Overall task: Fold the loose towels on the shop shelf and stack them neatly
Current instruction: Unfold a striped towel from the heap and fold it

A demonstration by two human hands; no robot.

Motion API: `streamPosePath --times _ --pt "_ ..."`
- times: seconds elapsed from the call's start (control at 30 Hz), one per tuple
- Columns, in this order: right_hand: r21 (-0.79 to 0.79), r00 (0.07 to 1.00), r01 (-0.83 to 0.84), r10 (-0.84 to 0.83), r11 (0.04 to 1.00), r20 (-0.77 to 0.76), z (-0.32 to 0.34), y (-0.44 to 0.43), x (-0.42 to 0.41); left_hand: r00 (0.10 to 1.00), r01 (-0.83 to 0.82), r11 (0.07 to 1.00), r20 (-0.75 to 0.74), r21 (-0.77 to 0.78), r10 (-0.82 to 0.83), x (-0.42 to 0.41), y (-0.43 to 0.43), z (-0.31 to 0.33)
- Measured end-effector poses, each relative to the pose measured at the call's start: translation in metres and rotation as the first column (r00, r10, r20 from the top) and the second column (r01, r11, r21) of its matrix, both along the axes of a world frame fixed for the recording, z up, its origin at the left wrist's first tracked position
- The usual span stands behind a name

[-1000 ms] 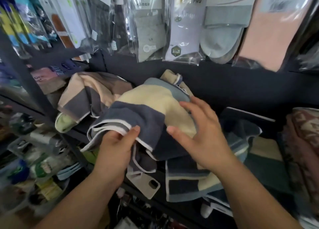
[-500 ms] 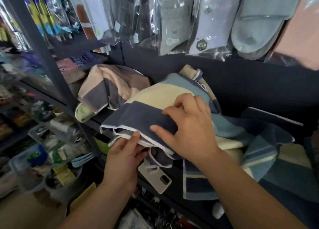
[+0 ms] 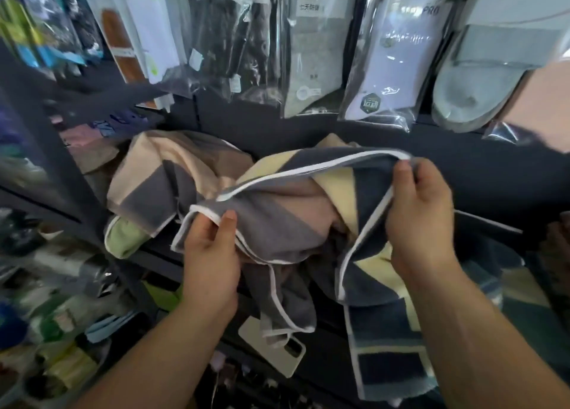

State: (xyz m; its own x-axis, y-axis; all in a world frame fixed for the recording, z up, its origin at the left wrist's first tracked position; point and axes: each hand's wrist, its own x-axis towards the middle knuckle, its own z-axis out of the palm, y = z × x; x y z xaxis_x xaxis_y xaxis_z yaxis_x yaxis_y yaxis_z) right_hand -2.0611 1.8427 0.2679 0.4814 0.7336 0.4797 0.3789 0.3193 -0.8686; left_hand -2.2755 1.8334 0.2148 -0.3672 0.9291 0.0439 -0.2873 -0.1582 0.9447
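The striped towel (image 3: 277, 220) was held up just over the shelf (image 3: 160, 254), among the other loose towels. I judged it was being opened out along its white-trimmed edge so the corners could be found and matched for a first fold. The left hand (image 3: 212, 254) pinched the near-left end of that trim, thumb on top and fingers tucked beneath the cloth. The right hand (image 3: 419, 220), farther off and to the right, pinched the trim between thumb and curled fingertips. It was raised a little higher, so the edge ran fairly taut between the two. The rest of the towel sagged over the shelf's front. A beige and grey towel (image 3: 160, 180) lay crumpled at the far left, not yet folded, and a blue striped towel (image 3: 385, 347) hung at the near right.
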Motion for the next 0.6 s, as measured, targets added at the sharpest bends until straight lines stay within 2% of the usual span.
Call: streamPosePath --times 0.07,0.17,0.23,0.27,0.33,0.37,0.4,0.47,0.5,0.53,0.57,0.6 --pt "-0.030 0.959 0.151 -0.154 0.988 -0.239 0.002 0.001 0.033 0.997 0.014 0.999 -0.081 -0.032 -0.017 -0.009 0.024 0.001" --pt "-0.056 0.880 0.323 -0.321 0.945 -0.350 -0.003 -0.015 0.083 0.963 -0.036 0.998 -0.268 -0.059 0.019 -0.014 0.049 0.005" --pt "-0.027 0.830 0.451 -0.430 0.892 -0.355 -0.006 -0.029 0.106 0.922 -0.116 0.992 -0.378 -0.044 0.091 -0.010 0.050 0.006" --pt "-0.009 0.806 0.520 -0.494 0.854 -0.325 -0.007 -0.035 0.112 0.888 -0.139 0.990 -0.440 0.016 0.132 -0.006 0.046 0.005" --pt "0.047 0.772 0.609 -0.578 0.791 -0.265 -0.011 -0.045 0.117 0.790 -0.072 0.982 -0.591 0.173 0.162 0.005 0.033 -0.002" --pt "0.077 0.765 0.629 -0.599 0.773 -0.238 -0.014 -0.049 0.117 0.718 0.007 0.973 -0.678 0.231 0.156 0.010 0.026 -0.007" --pt "0.098 0.768 0.632 -0.605 0.769 -0.208 -0.016 -0.052 0.116 0.609 0.107 0.960 -0.781 0.257 0.141 0.017 0.024 -0.012" --pt "0.066 0.843 0.535 -0.528 0.842 -0.100 -0.022 -0.053 0.109 0.305 0.226 0.955 -0.945 0.192 0.118 0.030 0.026 -0.023" --pt "-0.001 0.904 0.427 -0.427 0.904 -0.005 -0.027 -0.052 0.101 0.170 0.233 0.966 -0.983 0.114 0.075 0.035 0.030 -0.026" --pt "-0.091 0.944 0.322 -0.312 0.942 0.112 -0.032 -0.049 0.092 0.086 0.226 0.973 -0.996 0.052 0.033 0.039 0.035 -0.029" --pt "-0.188 0.945 0.254 -0.202 0.949 0.256 -0.040 -0.046 0.082 0.037 0.208 0.978 -0.999 0.015 0.008 0.043 0.040 -0.030" --pt "-0.289 0.905 0.233 -0.099 0.928 0.413 -0.049 -0.043 0.072 0.011 0.193 0.981 -1.000 0.002 0.000 0.045 0.047 -0.031"
